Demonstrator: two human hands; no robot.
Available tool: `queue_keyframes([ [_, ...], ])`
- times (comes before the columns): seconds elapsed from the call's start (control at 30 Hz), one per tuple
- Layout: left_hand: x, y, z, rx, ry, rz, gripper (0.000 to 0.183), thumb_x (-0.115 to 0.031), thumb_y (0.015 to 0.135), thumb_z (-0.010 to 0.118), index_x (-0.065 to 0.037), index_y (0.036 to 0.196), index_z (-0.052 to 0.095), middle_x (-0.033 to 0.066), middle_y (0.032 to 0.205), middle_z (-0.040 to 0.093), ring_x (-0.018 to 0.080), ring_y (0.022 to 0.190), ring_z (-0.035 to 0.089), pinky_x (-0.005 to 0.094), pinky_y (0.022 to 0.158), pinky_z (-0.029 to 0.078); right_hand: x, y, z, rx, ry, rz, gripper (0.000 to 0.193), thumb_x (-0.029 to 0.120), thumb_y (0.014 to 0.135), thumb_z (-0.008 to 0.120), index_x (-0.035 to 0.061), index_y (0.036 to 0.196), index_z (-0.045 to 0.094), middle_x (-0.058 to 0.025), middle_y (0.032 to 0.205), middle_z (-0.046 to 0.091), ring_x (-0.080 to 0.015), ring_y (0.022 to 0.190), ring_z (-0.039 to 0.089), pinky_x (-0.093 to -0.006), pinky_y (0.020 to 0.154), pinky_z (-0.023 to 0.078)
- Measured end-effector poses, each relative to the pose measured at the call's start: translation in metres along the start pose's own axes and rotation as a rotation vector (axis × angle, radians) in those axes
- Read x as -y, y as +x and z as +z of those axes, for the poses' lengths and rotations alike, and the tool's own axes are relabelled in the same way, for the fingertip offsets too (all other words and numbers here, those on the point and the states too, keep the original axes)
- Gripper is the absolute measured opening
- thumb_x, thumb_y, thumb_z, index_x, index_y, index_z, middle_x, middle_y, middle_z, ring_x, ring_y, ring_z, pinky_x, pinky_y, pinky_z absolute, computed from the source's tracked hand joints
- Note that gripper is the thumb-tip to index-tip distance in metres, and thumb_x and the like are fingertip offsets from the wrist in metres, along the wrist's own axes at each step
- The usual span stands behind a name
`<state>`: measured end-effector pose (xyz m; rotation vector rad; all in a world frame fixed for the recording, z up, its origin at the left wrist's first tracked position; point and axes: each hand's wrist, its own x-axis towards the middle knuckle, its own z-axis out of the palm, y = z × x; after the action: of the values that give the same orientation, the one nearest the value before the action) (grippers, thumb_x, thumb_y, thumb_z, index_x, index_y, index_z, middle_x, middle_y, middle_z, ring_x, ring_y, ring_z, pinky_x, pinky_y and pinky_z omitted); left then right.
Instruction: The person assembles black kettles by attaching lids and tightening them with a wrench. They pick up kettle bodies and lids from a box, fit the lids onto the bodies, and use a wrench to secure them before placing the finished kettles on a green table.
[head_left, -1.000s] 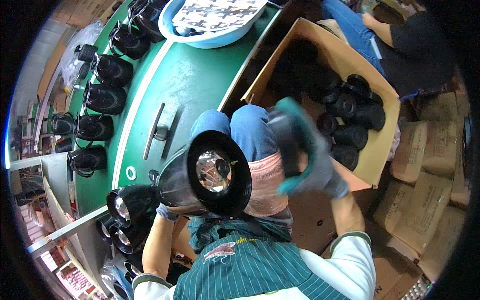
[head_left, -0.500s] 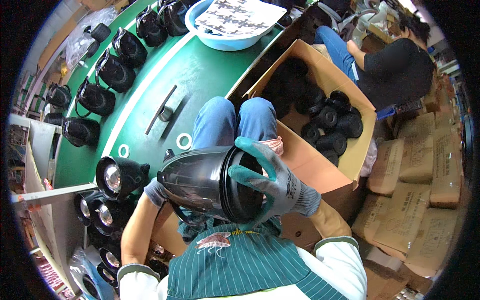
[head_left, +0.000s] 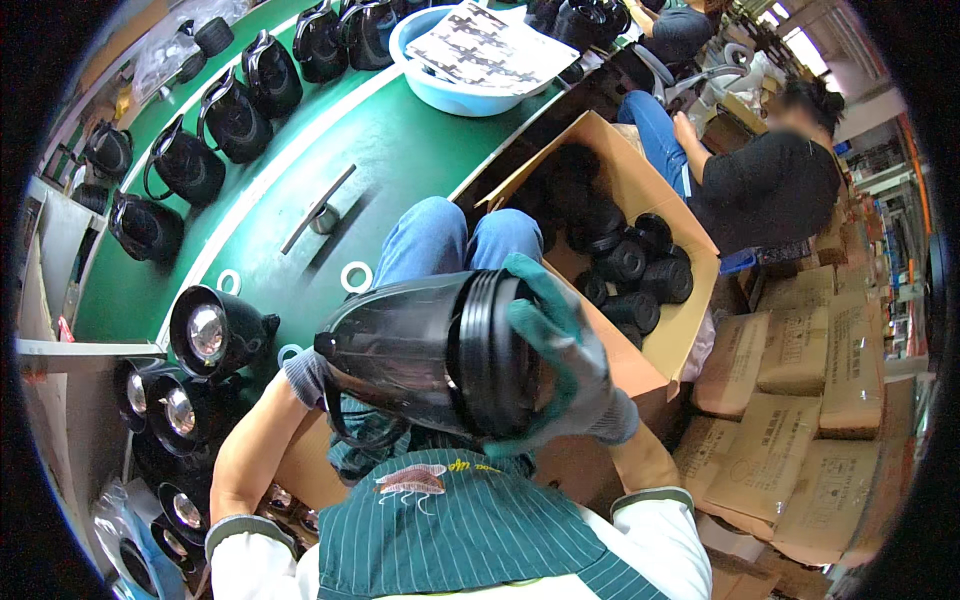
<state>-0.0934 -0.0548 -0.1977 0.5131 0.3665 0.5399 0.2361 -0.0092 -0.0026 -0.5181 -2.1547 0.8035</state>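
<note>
A glossy black jug (head_left: 400, 345) lies on its side across my lap, spout end to the left and loop handle hanging below. My left hand (head_left: 307, 378), in a grey glove, is at the spout end. Its fingers are hidden behind the jug, which rests against it. At the other end is a ribbed black round base (head_left: 490, 350). My right hand (head_left: 575, 365), in a grey and green glove, wraps round this base, with fingers over its top and end. The jug's far side is out of sight.
Several jugs (head_left: 235, 120) stand on the green table (head_left: 300, 190), with a metal bar tool (head_left: 320, 215) and a white ring (head_left: 356, 277). A carton (head_left: 690, 290) of black round parts is at the right. Jugs with shiny insides (head_left: 207, 333) lie at left. A co-worker (head_left: 770, 185) sits beyond.
My right hand's fingers, earlier spread apart over the base, have closed round it more. The base end of the jug has turned slightly, and the whole view has shifted a little.
</note>
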Motion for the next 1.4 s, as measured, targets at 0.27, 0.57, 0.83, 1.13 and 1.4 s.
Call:
queue_keyframes([
  [0.27,0.015,0.012,-0.006,-0.034,0.064,0.015,0.052,-0.031,0.107,0.048,-0.007,0.153,0.043,0.0167,0.156,0.045,0.0335,0.136,0.052,0.0543,0.114,0.042,0.006,0.0,-0.004,0.067,-0.165,0.071,0.126,0.066,0.048,0.093,0.0132,0.152,0.045,-0.0284,0.155,0.036,-0.0485,0.14,0.042,-0.0534,0.113,0.039],
  [0.57,0.014,-0.006,0.004,-0.251,-0.099,0.296,0.058,-0.044,0.106,0.044,-0.002,0.146,0.05,0.0217,0.15,0.05,0.0359,0.131,0.056,0.0548,0.109,0.047,-0.005,-0.011,0.004,-0.009,-0.094,0.151,0.136,0.072,0.049,0.09,0.0061,0.156,0.038,-0.0205,0.156,0.042,-0.037,0.139,0.047,-0.0483,0.113,0.041],
  [0.83,-0.087,-0.023,0.11,-0.669,2.196,1.082,0.038,-0.021,0.077,0.076,-0.004,0.112,0.075,0.0149,0.105,0.075,0.0294,0.093,0.074,0.0366,0.076,0.061,-0.037,-0.029,0.007,0.03,0.816,0.806,0.098,0.049,0.084,0.077,0.0021,0.157,0.032,-0.0165,0.154,0.044,-0.0311,0.143,0.041,-0.043,0.12,0.032],
  [1.13,-0.084,-0.011,0.068,-0.773,1.416,0.843,0.034,-0.027,0.092,0.07,0.0,0.112,0.071,0.0143,0.107,0.075,0.0292,0.094,0.073,0.0407,0.087,0.059,-0.061,-0.074,0.012,0.22,0.474,0.72,0.094,0.042,0.091,0.064,0.0067,0.162,0.015,-0.0202,0.163,0.027,-0.0297,0.149,0.031,-0.0408,0.122,0.027],
  [1.4,-0.065,0.034,0.037,-0.842,1.092,0.519,0.037,-0.026,0.091,0.072,0.001,0.116,0.069,0.0149,0.109,0.074,0.0293,0.098,0.072,0.0409,0.089,0.058,-0.034,-0.032,0.049,-0.314,0.334,0.113,0.107,0.052,0.089,0.072,-0.0004,0.162,0.014,-0.0191,0.167,0.019,-0.0303,0.153,0.023,-0.0445,0.124,0.018],
])
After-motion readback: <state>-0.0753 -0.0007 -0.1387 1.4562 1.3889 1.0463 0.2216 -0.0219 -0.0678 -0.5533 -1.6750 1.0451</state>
